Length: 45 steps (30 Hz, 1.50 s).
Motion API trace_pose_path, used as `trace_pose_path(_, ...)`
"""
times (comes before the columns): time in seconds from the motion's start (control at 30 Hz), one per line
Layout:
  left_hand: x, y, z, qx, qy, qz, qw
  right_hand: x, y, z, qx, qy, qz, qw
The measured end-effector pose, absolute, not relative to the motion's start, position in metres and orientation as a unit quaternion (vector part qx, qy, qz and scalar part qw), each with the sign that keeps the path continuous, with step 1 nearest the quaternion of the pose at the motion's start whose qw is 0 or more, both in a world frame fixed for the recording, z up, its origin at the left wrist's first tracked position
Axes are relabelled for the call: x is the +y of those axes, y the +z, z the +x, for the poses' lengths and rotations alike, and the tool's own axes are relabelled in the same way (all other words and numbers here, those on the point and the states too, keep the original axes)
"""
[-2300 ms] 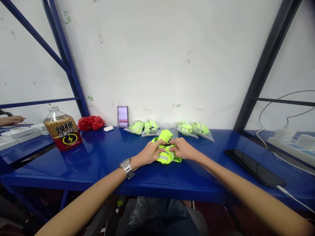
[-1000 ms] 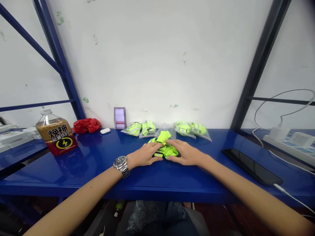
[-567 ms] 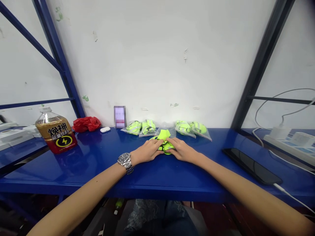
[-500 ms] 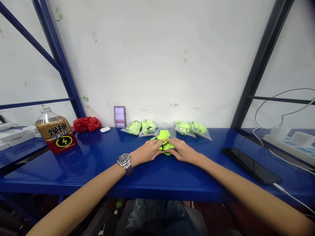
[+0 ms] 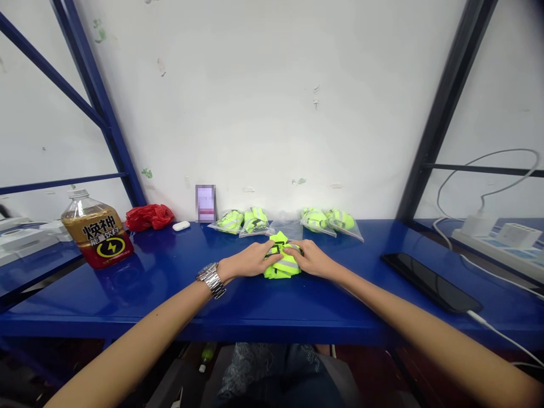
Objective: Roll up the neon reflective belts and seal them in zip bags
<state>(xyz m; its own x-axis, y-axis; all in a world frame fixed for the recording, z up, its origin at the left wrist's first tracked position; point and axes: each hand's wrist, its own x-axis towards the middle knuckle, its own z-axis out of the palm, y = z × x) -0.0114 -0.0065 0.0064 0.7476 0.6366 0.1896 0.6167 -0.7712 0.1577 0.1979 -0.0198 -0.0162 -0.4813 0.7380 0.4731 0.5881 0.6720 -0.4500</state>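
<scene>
A fluorescent yellow reflective vest (image 5: 283, 268), bunched into a small bundle with silver stripes and dark trim, rests on the blue table. My left hand (image 5: 255, 259) grips its left side, thumb on top; the wrist wears a metal watch. On the right side my right hand (image 5: 313, 259) holds the same bundle, its thumb pressed on a silver stripe. The undersides of the fingers are partly hidden by the cloth. Just behind the bundle lies a clear plastic bag (image 5: 292, 228). Similar yellow bundles in clear bags lie at the left (image 5: 255, 220) and right (image 5: 341, 220) of it.
A large drink bottle (image 5: 100, 232), a red plastic bag (image 5: 149, 217) and a white case (image 5: 181, 225) stand left. A phone (image 5: 206, 203) leans on the wall. Another phone (image 5: 431, 282), cabled, lies right near a power strip (image 5: 501, 243). The blue table (image 5: 170, 294) ends near my lap.
Both hands have shifted on the bundle, and more of its near side with silver stripes now shows toward me. The upright yellow flap at the back sits lower.
</scene>
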Motion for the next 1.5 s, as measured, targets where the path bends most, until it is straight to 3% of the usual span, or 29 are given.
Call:
trace_pose_path(0.2,-0.003,-0.012,-0.008,0.39,0.114,0.908,-0.099,-0.005,-0.015,0.2,-0.844,0.009,-0.487,0.226)
trace_pose_path(0.33,-0.004,-0.017,-0.007,0.381,0.157,0.896,-0.168,-0.001,-0.016,0.201,-0.84,-0.015,-0.502,0.205)
trace_pose_path(0.57,-0.005,-0.015,-0.006,0.3,0.179,0.926,-0.143,0.0,-0.025,0.203,-0.813,0.063,-0.536,0.218)
trace_pose_path(0.83,-0.01,-0.013,-0.008,0.287,0.145,0.938,-0.128,0.0,-0.031,0.202,-0.833,-0.029,-0.426,0.351)
trace_pose_path(1.07,-0.006,-0.013,-0.007,0.29,0.151,0.937,-0.128,-0.022,-0.021,0.216,-0.881,0.045,-0.384,0.273)
trace_pose_path(1.2,-0.004,-0.013,-0.007,0.301,0.136,0.937,-0.111,-0.029,-0.021,0.216,-0.916,0.014,-0.344,0.206)
trace_pose_path(1.5,-0.014,-0.008,-0.012,0.3,0.12,0.942,-0.085,-0.013,-0.03,0.215,-0.913,-0.047,-0.347,0.211)
